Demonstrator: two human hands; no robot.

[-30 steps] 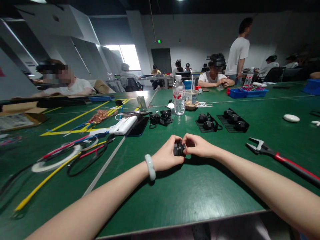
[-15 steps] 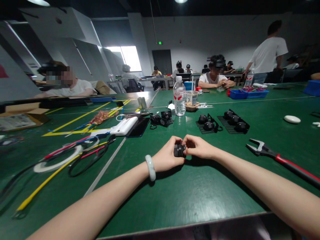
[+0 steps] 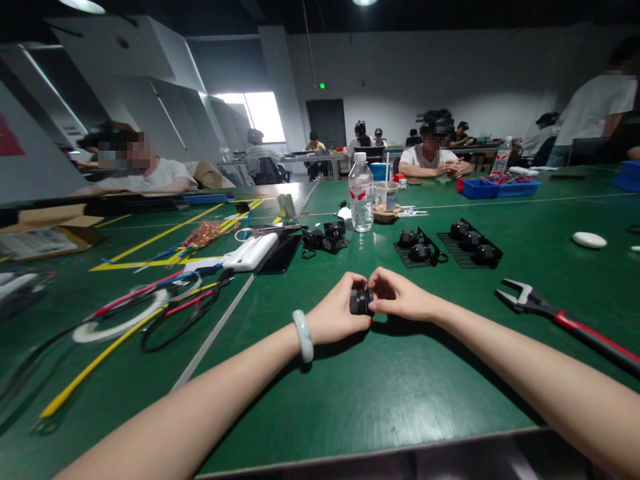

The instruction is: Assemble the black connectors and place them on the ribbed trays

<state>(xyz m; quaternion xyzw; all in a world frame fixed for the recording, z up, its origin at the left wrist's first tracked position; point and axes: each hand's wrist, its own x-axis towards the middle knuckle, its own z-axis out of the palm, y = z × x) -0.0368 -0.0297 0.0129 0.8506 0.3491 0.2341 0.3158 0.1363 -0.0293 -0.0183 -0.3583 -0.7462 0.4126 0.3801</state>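
Note:
My left hand (image 3: pixel 336 308), with a pale bangle at its wrist, is closed around a small black plastic cable gland (image 3: pixel 359 302). The fingertips of my right hand (image 3: pixel 395 293) pinch the gland's right end, and both hands stay just above the green table (image 3: pixel 380 393). Part of the gland is hidden by my fingers. Beyond the hands, more black fittings sit on two dark slatted plates, a smaller plate (image 3: pixel 417 248) and a larger plate (image 3: pixel 470 244). A loose cluster of black parts (image 3: pixel 326 237) lies behind my left hand, with a black ring nut (image 3: pixel 309 254) beside it.
An adjustable wrench (image 3: pixel 555 313) with red-and-black handles lies to the right. Left are cables (image 3: pixel 105 357), a white tape roll (image 3: pixel 120 320) and a white power bank (image 3: pixel 251 252). A water bottle (image 3: pixel 361 193), a cup (image 3: pixel 387 197) and blue trays (image 3: pixel 500 188) stand farther back. People sit around.
My hands keep hold of the cable gland in nearly the same spot, with the right fingers slightly shifted around its end. A person at the back right has walked farther right.

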